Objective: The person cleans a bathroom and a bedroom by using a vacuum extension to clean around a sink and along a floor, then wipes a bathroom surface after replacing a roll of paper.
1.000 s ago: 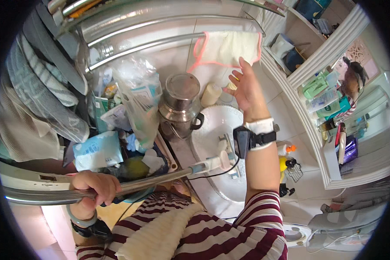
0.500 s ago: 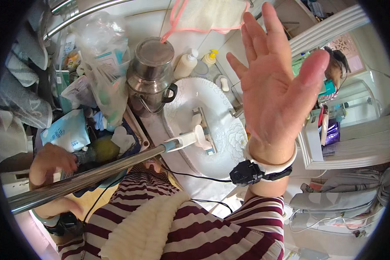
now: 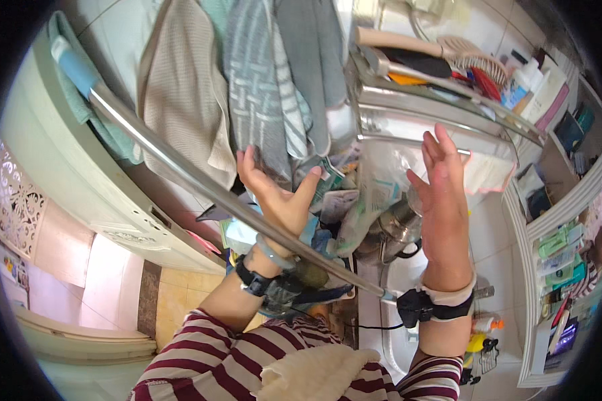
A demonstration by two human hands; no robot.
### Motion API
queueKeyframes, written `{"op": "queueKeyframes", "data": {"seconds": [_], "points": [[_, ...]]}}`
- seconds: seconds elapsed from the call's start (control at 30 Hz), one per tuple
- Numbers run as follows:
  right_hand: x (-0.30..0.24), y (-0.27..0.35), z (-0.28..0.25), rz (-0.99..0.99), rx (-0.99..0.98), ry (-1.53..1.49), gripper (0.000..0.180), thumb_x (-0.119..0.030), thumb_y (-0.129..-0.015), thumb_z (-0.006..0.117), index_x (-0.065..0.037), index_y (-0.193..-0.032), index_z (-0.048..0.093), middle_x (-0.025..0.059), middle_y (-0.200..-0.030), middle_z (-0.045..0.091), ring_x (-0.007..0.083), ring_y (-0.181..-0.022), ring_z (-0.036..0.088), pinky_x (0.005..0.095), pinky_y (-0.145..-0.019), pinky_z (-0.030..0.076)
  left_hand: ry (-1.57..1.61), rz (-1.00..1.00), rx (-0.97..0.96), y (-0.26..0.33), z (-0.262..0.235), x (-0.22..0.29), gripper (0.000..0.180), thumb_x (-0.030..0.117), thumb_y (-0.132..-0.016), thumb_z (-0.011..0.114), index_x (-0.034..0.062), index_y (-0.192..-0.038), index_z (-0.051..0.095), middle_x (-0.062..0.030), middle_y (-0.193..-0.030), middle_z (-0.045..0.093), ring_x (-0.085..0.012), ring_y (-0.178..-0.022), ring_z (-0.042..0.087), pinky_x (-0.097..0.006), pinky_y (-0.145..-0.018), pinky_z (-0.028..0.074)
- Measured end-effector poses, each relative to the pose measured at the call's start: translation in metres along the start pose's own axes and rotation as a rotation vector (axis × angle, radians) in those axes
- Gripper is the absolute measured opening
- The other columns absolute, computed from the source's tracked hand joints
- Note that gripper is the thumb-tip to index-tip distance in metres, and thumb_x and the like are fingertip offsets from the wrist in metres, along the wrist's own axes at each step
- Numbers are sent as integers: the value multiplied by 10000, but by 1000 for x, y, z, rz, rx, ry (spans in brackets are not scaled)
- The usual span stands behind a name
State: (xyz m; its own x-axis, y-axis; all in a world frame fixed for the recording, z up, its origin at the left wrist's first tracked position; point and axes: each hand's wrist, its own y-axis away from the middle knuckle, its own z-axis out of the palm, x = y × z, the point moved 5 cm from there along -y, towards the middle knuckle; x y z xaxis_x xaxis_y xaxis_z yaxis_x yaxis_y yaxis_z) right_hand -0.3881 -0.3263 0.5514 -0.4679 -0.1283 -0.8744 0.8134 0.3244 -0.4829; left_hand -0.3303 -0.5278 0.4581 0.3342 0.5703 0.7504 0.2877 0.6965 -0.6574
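Note:
My left hand [image 3: 277, 204] is raised with its fingers spread and nothing in it. Its fingertips are in front of the lower end of a grey patterned towel [image 3: 255, 87]; I cannot tell if they touch. A shiny metal rod [image 3: 160, 150] crosses the view just in front of my left wrist. My right hand [image 3: 445, 220] is held up, palm turned inward, fingers stretched and holding nothing. Beside it are a clear plastic bag [image 3: 368, 200] and a metal pot with a black handle [image 3: 381, 235], partly hidden behind the hand.
A beige towel [image 3: 184, 93] hangs at the left of the grey ones. Metal rack shelves [image 3: 415, 123] hold hairbrushes and bottles at the upper right. A white washbasin [image 3: 398, 334] lies below my right hand. A white door [image 3: 93, 180] stands at the left, a mirror cabinet [image 3: 532, 234] at the right.
The view has swung left, bringing the towels and door in. My left hand has risen from low at the left, now with fingers spread. My right hand remains raised and open.

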Motion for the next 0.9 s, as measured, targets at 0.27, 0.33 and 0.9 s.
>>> {"op": "queueKeyframes", "data": {"seconds": [0.27, 0.33, 0.9], "points": [[-16, -29, 24, -153, -38, -113, 489, -303, -919, 421, -30, -1314, 328, 151, -1321, 332, 255, -1191, 383, 356, -870, 419, 216, -697, -64, 34, 18, -87, 635, 165, -701, 743, -13, -1173, 358, -109, -1099, 452, -141, -938, 463, -239, -715, 409], [-18, -32, 36, -136, -66, -102, 468, -282, -918, 427, -24, -1300, 350, 144, -1302, 346, 232, -1152, 416, 339, -843, 437, 85, -514, -184, 30, 5, -126, 241, 127, -796, 649, 27, -956, 500, 10, -783, 480, -54, -722, 439, -208, -578, 376], [6, -82, 43, -196, 307, 35, 380, -281, -880, 512, -16, -609, 493, 79, -491, 467, 149, -462, 449, 303, -454, 359, 301, 334, -900, 41, -11, 76, 422, 75, -650, 758, 24, -1033, 589, -133, -982, 617, -258, -906, 602, -298, -758, 453]]}}
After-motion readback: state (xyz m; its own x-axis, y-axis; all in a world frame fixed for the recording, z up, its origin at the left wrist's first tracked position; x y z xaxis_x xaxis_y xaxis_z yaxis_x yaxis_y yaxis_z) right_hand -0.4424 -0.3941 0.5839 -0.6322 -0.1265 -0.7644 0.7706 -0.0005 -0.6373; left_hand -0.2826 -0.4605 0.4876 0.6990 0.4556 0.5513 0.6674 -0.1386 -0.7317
